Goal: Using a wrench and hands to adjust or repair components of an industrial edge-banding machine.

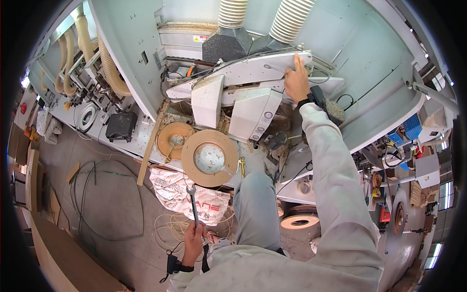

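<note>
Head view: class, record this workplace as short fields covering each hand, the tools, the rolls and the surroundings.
Left hand: closed around a wrench, open end up
Right hand: at the right end of a long white plate
Second tool: slim metal tool beside the right hand; grip unclear
Rolls: large brown roll, overlapping a smaller brown roll
Floor: printed white sack
Above plate: two ribbed hoses
</note>
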{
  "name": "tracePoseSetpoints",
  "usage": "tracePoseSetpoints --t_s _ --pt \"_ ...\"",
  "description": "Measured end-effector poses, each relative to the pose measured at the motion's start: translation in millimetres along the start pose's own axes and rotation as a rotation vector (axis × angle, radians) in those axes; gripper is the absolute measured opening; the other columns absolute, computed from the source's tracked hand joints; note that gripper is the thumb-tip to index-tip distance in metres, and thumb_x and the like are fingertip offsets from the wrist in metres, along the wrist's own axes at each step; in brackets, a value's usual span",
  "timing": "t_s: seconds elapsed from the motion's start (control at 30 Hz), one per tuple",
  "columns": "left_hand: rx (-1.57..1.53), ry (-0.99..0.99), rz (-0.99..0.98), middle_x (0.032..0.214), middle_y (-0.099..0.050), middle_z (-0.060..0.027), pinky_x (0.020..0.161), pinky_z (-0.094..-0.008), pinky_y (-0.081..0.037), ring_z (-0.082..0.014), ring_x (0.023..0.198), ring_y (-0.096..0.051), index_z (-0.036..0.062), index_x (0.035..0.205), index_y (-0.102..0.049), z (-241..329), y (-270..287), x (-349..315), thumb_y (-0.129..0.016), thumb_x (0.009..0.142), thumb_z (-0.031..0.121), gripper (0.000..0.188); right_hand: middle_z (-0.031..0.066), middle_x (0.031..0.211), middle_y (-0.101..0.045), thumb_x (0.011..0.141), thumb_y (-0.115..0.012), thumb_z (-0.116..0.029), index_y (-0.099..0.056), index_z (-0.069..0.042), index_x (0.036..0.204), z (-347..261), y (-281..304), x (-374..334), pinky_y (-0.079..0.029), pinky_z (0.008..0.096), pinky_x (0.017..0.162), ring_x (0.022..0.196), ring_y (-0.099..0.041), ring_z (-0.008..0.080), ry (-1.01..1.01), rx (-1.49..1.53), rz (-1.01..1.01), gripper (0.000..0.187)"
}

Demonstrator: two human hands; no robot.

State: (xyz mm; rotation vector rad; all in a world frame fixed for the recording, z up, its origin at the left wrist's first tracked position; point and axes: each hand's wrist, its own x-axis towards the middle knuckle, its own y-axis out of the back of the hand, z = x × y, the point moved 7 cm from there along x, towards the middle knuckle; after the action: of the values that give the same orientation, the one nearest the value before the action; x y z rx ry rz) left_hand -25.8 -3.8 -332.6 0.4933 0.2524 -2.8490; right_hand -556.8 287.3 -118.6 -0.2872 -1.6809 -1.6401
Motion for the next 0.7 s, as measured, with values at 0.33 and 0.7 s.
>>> tracePoseSetpoints --t_s 0.33,0.7 --pt "0.0 -0.009 0.006 0.071 -0.051 0.0011 0.062 -0.0229 -0.041 -0.0067 0.065 -0.047 0.0024 0.103 -0.058 -0.5 1.9 -0.9 -0.049 0.106 0.019 0.019 0.0271 0.158 -0.03 0.091 -0.061 -0.014 -0.073 0.0 0.1 -0.5 -1.8 0.0 -0.036 0.0527 0.111 0.141 -0.035 0.047 0.011 -0.009 -0.034 0.021" --pt "-0.011 -0.002 0.003 0.07 -0.051 0.0011 0.061 -0.023 -0.039 -0.0068 0.065 -0.047 0.0023 0.103 -0.057 -1.5 1.0 -2.7 -0.048 0.106 0.018 0.019 0.0267 0.159 -0.03 0.09 -0.062 -0.014 -0.074 0.0 0.098 -1.5 -0.3 0.8 -0.037 0.0516 0.111 0.142 -0.036 0.0461 0.01 -0.006 -0.05 0.02"
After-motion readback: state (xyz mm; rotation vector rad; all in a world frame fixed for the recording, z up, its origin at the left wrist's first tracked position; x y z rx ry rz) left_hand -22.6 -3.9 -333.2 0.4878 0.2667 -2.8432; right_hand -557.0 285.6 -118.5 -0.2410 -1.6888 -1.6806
